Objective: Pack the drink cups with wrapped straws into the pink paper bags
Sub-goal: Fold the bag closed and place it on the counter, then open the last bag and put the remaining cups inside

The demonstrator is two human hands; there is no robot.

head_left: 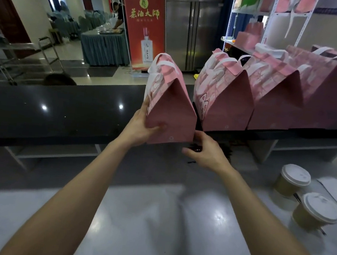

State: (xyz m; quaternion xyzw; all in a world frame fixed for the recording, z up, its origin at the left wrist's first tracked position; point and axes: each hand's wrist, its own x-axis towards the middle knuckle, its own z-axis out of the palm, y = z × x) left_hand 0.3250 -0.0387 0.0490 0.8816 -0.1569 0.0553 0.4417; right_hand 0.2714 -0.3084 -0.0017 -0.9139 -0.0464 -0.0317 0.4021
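Note:
A closed pink paper bag (pixel 171 107) with white handles stands at the front edge of the raised black counter (pixel 62 113). My left hand (pixel 143 123) grips its lower left corner, thumb on the near face. My right hand (pixel 204 149) is at the bag's lower right corner, fingers curled under the bottom edge. To the right a row of several more closed pink bags (pixel 225 104) stands on the same counter. Two tan drink cups (pixel 292 180) (pixel 316 211) with white lids sit on the grey lower worktop at the right.
The grey worktop (pixel 154 218) lies below my arms. A white paper sheet (pixel 334 190) is beside the cups. A red banner (pixel 144 26), a steel fridge (pixel 191 26) and a shelf rack (pixel 272 18) with more pink bags stand behind the counter.

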